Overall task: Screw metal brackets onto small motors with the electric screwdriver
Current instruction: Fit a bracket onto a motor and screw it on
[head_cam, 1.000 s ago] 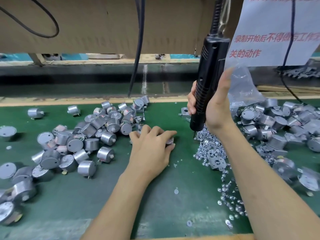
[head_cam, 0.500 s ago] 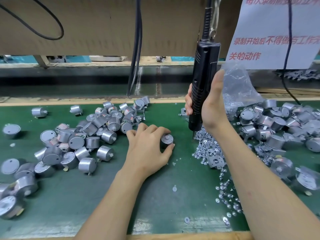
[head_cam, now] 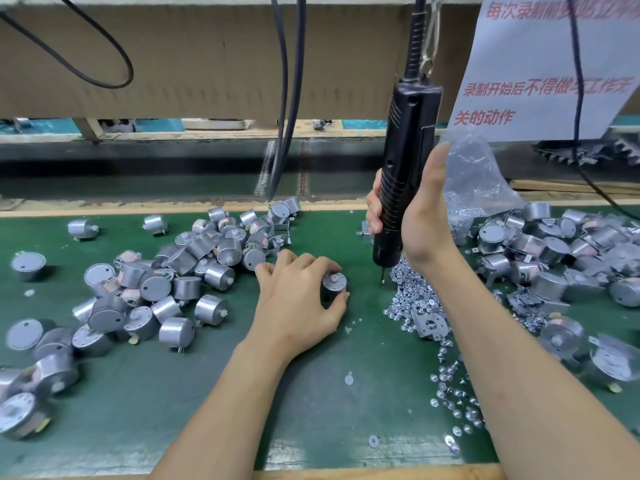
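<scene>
Green mat covers the bench. Far left: a loose heap of small silver motors, most lying on their sides, some flat end up.

Centre: left hand rests palm-down on the mat, fingers curled narrowly around one motor; that motor stands upright, shaft up, thumb tip touching its near side. No bracket on it.

Just right of it: electric screwdriver, black, held near-vertical (hung by a cord from above). Its bit tip sits at the edge of the screw pile, apart from the held motor. Right hand is wrapped around the lower grip, fingers closed on it.

A metal bracket lies flat among the screws.

Far right: second heap of motors with brackets, beside a clear plastic bag.
</scene>
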Motion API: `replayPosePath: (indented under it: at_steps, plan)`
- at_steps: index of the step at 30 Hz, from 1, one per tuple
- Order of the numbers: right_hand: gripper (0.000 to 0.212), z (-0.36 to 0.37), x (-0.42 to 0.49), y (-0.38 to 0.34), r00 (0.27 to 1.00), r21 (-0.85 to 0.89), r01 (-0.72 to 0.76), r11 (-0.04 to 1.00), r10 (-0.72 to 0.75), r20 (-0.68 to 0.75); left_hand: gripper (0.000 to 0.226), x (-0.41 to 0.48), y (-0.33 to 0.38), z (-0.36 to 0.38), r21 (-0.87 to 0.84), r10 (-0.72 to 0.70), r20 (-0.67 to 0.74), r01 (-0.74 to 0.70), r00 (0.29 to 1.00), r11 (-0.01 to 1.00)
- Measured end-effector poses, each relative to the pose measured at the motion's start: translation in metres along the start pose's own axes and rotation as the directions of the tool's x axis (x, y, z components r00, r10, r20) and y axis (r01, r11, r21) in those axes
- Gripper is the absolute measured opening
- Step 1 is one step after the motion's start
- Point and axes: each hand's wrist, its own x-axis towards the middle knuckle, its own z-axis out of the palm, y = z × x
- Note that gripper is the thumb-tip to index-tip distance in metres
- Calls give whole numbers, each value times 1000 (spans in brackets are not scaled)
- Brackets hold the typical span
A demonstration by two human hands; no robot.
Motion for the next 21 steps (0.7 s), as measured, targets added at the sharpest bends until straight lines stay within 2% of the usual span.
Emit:
replayPosePath:
  at_steps: [12, 21]
  plan:
    - [86, 0, -4, -3, 999, 14, 19, 1000, -19, -34, 28, 0, 0, 0, -22, 10, -2, -10, 1000, 1000]
    - [82, -1, -4, -2, 998, -5, 23, 1000, -23, -59, 25, 0, 0, 1, -27, 14, -9, -14, 1000, 1000]
